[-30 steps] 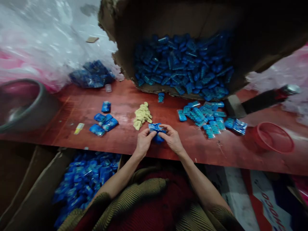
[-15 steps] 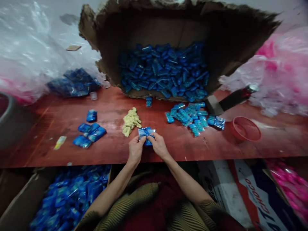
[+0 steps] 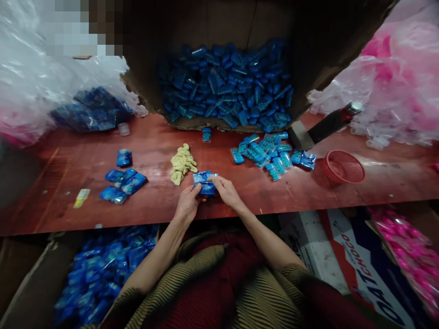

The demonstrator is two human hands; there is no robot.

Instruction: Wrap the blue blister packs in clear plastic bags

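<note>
Crumpled yellow cloth (image 3: 183, 163) just beyond the fingers (image 3: 219, 181), leftward.
Well to their right I can see a red mesh basket (image 3: 343, 158) and, lower down, a CHOCO-lettered carton (image 3: 364, 262).
</note>
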